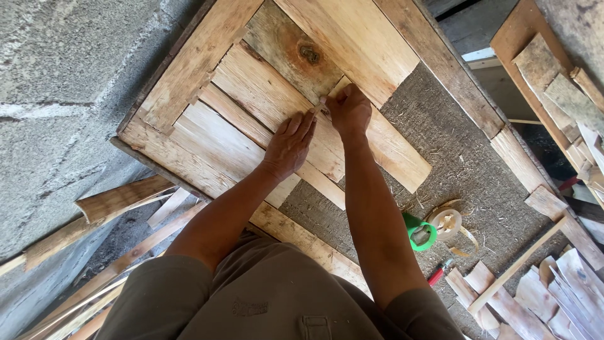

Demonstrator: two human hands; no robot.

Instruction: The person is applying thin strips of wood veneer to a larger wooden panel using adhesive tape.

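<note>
The left hand [288,143] lies flat, fingers spread and holding nothing, on the pale wooden slats [251,119] laid side by side inside the wooden frame [189,60]. The right hand [350,108], just beside it, has its grip pinched shut at a slat edge on something too small to tell. On the rough mat [465,164] nearby sit a green tape roll [420,232] and a red-handled tool [438,272].

- I see no boxes, packs, labels, signs or screens here.
- Nothing near my fingers has a sticker or a tag on it.
</note>
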